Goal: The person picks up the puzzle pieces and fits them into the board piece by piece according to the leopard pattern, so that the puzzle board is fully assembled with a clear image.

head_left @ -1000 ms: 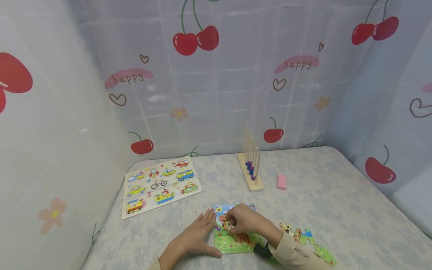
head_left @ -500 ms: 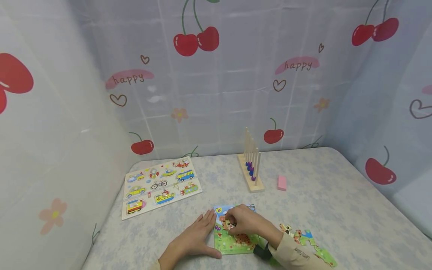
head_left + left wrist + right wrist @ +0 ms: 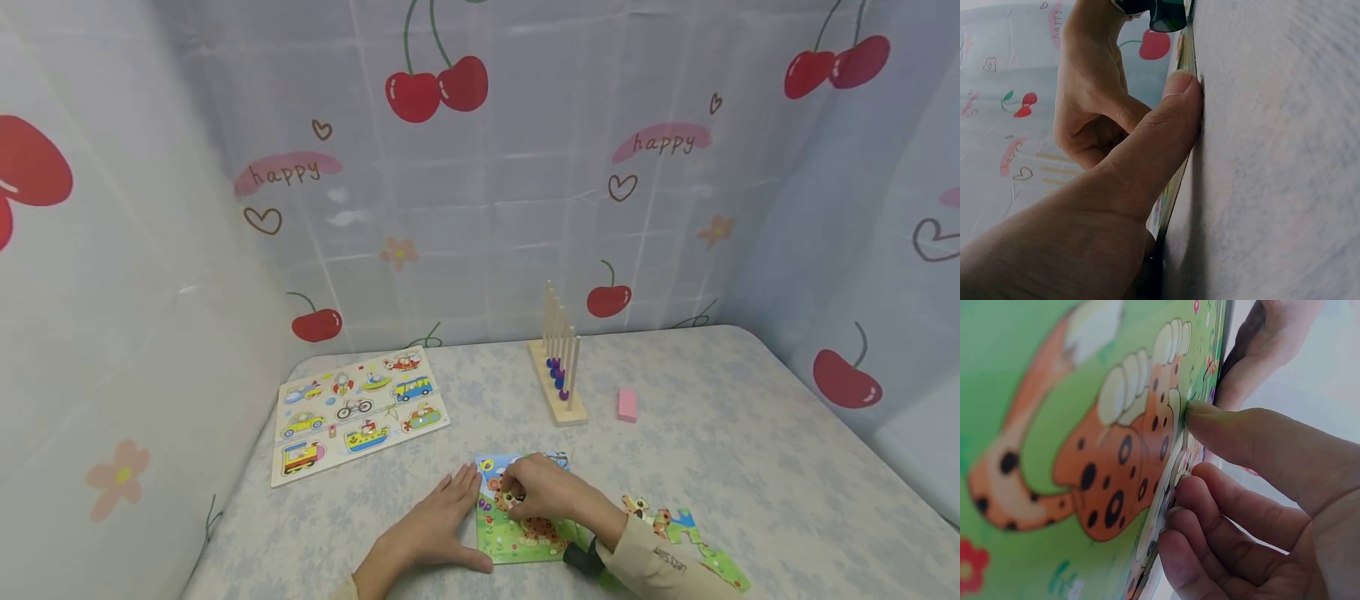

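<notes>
A jigsaw puzzle (image 3: 498, 546) of a spotted leopard on green grass lies flat near the table's front. My left hand (image 3: 435, 529) rests at its left side with fingers stretched along the edge; the thumb (image 3: 1175, 103) is by the near corner. Over the leopard's head is my right hand (image 3: 546, 490), thumb and curled fingers pinching a puzzle piece (image 3: 1175, 462) at the board's surface. The fingers hide much of that piece. In the right wrist view the leopard's body (image 3: 1116, 475) fills the near part of the puzzle.
Joined loose puzzle pieces (image 3: 716, 562) lie right of the right sleeve, which partly covers them. A vehicle peg board (image 3: 360, 417) is at the back left. Behind the puzzle stand a wooden bead rack (image 3: 566, 412) with upright rods and a pink block (image 3: 627, 406).
</notes>
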Demonstrator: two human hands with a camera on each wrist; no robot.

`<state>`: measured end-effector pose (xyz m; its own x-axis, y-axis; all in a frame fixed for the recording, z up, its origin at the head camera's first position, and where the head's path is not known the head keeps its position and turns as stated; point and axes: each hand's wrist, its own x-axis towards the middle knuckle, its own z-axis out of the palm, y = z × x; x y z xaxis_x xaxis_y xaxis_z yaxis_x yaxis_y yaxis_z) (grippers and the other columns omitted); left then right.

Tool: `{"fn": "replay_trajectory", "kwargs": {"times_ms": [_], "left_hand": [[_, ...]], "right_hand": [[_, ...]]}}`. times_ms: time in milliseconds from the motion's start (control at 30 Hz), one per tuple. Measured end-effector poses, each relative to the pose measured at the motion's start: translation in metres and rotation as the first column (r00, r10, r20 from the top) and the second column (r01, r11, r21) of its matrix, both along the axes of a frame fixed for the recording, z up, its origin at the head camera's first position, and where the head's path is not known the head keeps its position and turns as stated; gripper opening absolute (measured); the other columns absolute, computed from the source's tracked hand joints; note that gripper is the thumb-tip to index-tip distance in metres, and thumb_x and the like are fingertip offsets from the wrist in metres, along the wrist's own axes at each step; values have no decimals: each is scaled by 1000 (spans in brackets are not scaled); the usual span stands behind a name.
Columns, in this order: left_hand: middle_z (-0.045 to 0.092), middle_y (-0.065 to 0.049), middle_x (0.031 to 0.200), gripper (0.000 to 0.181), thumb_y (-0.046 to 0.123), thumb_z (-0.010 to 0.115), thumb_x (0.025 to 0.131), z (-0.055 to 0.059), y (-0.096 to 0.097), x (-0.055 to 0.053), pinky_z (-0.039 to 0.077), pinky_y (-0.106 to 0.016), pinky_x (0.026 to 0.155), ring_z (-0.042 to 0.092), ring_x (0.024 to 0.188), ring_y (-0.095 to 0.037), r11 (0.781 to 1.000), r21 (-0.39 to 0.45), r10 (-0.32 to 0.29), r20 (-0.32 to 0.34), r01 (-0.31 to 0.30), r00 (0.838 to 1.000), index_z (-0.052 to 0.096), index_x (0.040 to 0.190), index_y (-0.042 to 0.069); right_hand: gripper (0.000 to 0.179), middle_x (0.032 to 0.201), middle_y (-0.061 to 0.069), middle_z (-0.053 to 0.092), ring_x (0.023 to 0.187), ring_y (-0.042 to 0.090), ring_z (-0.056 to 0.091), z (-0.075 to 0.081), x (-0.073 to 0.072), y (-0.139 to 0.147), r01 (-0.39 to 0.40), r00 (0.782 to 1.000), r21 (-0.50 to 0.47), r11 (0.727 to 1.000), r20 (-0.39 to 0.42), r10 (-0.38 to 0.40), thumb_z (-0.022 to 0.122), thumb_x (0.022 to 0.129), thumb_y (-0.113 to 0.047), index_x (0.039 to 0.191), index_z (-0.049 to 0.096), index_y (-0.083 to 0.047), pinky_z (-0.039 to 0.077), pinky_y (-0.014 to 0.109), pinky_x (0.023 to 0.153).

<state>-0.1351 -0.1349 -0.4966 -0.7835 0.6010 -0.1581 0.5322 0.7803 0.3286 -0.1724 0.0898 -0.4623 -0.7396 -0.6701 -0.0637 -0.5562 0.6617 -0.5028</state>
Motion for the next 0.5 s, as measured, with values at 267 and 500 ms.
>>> {"fn": "replay_trajectory", "kwargs": {"times_ms": [267,500], "left_hand": [[12,-14,164,118,74,66,73,1,0,0,19,-48,123,13,153,-27,1000,2,-1,12,1,1000,20,155,3],[12,-15,164,119,74,65,72,1,0,1,19,-47,124,13,153,-27,1000,0,0,3,0,1000,19,155,2]], "right_hand": [[26,85,-3,70,73,1,59,1,1,1,-2,1000,-12,1000,20,2,82,78,-21,99,73,-9,51,19,65],[36,95,0,69,80,6,61,7,0,18,-23,998,-85,996,56,28,82,77,-21,109,71,-7,52,21,68]]}}
